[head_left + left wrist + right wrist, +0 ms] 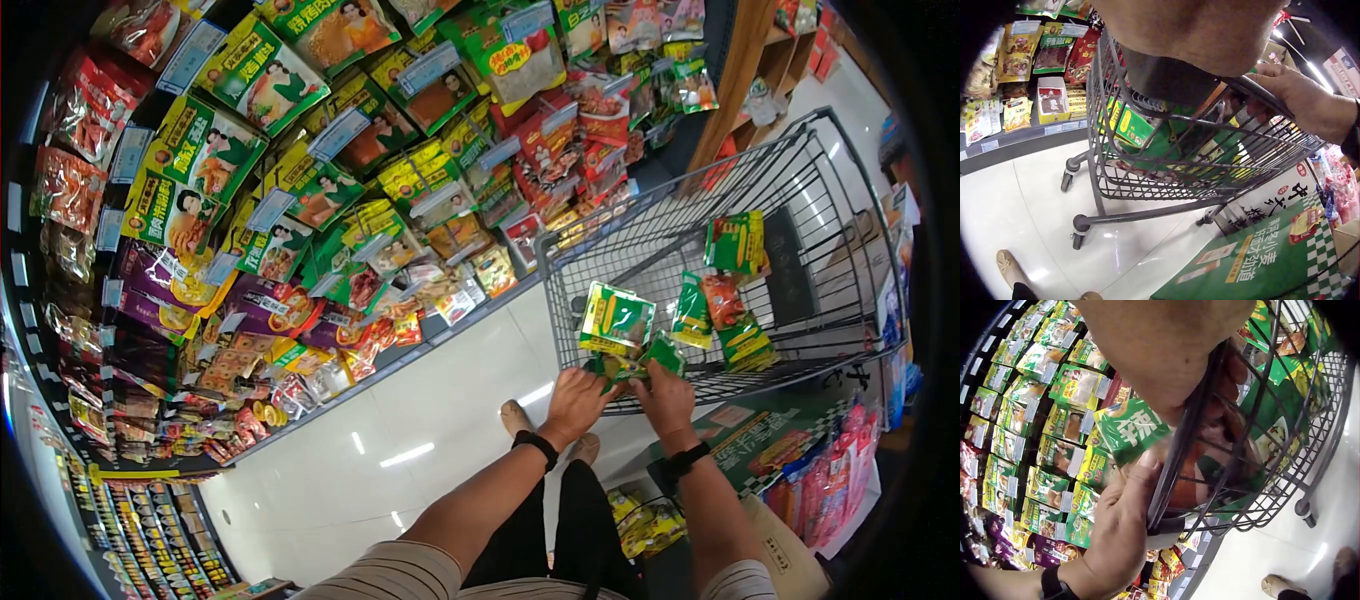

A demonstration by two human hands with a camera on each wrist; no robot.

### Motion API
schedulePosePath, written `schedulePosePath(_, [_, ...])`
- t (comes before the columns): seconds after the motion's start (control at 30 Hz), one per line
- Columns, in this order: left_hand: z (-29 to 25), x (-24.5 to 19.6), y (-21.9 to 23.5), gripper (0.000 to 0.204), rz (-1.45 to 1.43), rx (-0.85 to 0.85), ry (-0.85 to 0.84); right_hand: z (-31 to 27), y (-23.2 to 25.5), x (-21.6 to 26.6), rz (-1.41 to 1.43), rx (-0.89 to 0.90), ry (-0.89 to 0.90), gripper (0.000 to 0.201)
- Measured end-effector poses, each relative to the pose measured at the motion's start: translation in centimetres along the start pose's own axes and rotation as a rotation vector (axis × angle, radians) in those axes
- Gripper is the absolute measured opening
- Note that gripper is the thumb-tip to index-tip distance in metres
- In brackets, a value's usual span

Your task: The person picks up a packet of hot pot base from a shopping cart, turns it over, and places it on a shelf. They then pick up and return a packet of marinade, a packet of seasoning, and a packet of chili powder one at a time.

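Note:
Both hands meet at the near rim of a wire shopping cart. My left hand pinches a green seasoning packet, its thumb lying along the lower edge in the right wrist view. The right hand grips a green packet beside it, with its fingers over the rim and partly hidden. Whether both hands hold one packet, I cannot tell. Inside the cart lie a green-and-white packet, a slim green packet, a red packet and several more.
Shelves of seasoning packets with price tags fill the left side. Pale tiled floor lies between shelf and cart. Right of the legs are a green printed display box and pink bags. Cart wheels stand on the floor.

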State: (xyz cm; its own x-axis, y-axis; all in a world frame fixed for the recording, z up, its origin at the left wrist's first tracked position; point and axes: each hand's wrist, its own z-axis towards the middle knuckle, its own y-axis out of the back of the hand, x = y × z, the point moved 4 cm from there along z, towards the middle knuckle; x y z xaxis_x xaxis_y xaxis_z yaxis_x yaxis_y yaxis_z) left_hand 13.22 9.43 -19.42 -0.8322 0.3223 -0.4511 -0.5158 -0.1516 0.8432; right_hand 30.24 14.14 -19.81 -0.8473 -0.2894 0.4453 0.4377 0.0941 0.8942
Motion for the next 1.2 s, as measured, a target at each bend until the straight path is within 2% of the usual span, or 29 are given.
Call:
schedulePosePath(0.17, [-0.3,1.0,-1.6,0.019,-0.034,0.027,0.051,-0.2,-0.4,-0.6,-0.028,0.033,0.014,0.028])
schedulePosePath(0.33, [0.4,0.4,-0.5,0.017,-0.059,0.029,0.029,0.3,0.3,0.1,0.042,-0.052,0.001,0.025])
schedulePosePath(0.43, [0.3,0.9,-1.5,0.019,-0.052,0.050,0.081,0.1,-0.1,-0.4,0.021,0.029,0.015,0.027])
schedulePosePath(0.53, [0.1,0.9,-1.8,0.021,-0.054,0.066,0.096,0.0,0.0,-0.4,0.046,-0.020,0.006,0.027])
schedulePosePath(0.63, [0.2,0.9,-2.0,0.023,-0.048,0.232,0.154,0.4,1.0,0.3,0.029,-0.001,-0.036,0.028])
schedulePosePath(0.67, [0.1,0.6,-1.6,0.024,-0.013,0.084,0.044,0.4,0.5,0.0,0.012,0.002,-0.049,0.029])
schedulePosePath(0.7, [0.3,0.5,-1.5,0.025,-0.002,0.126,0.046,0.3,0.3,-0.3,0.003,0.059,-0.064,0.031])
schedulePosePath(0.77, [0.4,0.6,-1.5,0.024,-0.093,0.132,0.102,0.1,0.0,-0.6,0.017,0.062,-0.063,0.031])
schedulePosePath(0.87, [0.7,0.0,-1.0,0.022,0.015,0.216,0.056,0.1,0.1,-0.4,0.018,0.011,-0.060,0.030])
schedulePosePath(0.97, [0.2,0.2,-1.1,0.019,-0.005,0.119,0.014,0.5,1.2,0.5,0.020,-0.063,-0.054,0.031])
schedulePosePath(1.0, [0.2,0.2,-1.2,0.018,0.045,0.166,0.015,0.4,1.1,0.4,0.011,-0.058,-0.050,0.029])
schedulePosePath(1.1, [0.0,0.3,-1.4,0.018,-0.026,0.148,0.055,0.1,0.3,-0.2,-0.016,0.020,-0.057,0.026])
schedulePosePath(1.13, [-0.1,0.6,-1.8,0.018,-0.024,0.196,0.085,0.0,0.3,-0.2,-0.016,0.028,-0.063,0.025])
schedulePosePath(1.2, [-0.3,0.8,-1.9,0.019,-0.016,0.183,0.091,-0.1,0.4,-0.2,-0.009,0.022,-0.077,0.024])
